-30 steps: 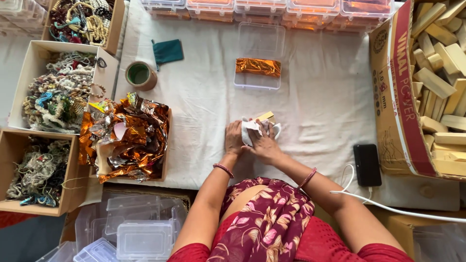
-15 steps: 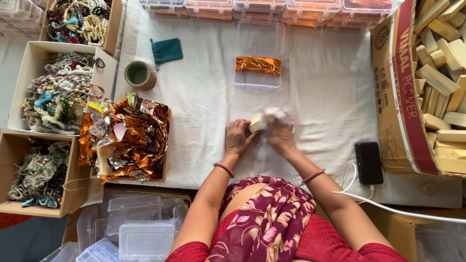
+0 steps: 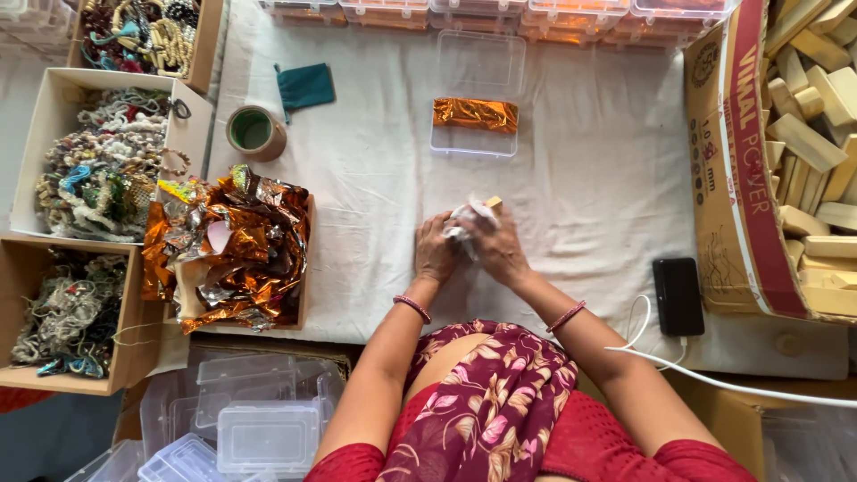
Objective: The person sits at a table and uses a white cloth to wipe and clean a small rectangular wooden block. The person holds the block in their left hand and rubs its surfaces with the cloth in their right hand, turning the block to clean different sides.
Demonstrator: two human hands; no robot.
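Both my hands meet over the white cloth at the table's middle. My left hand (image 3: 436, 252) and my right hand (image 3: 500, 250) together grip a small wooden block (image 3: 493, 203) partly wrapped in a crumpled white wrapper (image 3: 466, 217). Only the block's tip shows beyond my fingers. Beyond my hands lies an open clear plastic box (image 3: 476, 138) holding an orange foil-wrapped piece (image 3: 475, 114).
A box of crumpled orange foil (image 3: 234, 245) sits left of my hands. Boxes of beaded strings (image 3: 98, 161) line the left edge. A tape roll (image 3: 254, 132) and a green pouch (image 3: 305, 86) lie behind. A carton of wooden blocks (image 3: 808, 134) and a black phone (image 3: 678, 295) are at right.
My hands have shifted slightly on the wrapped block, turning it, so that its wooden end now points away to the right.
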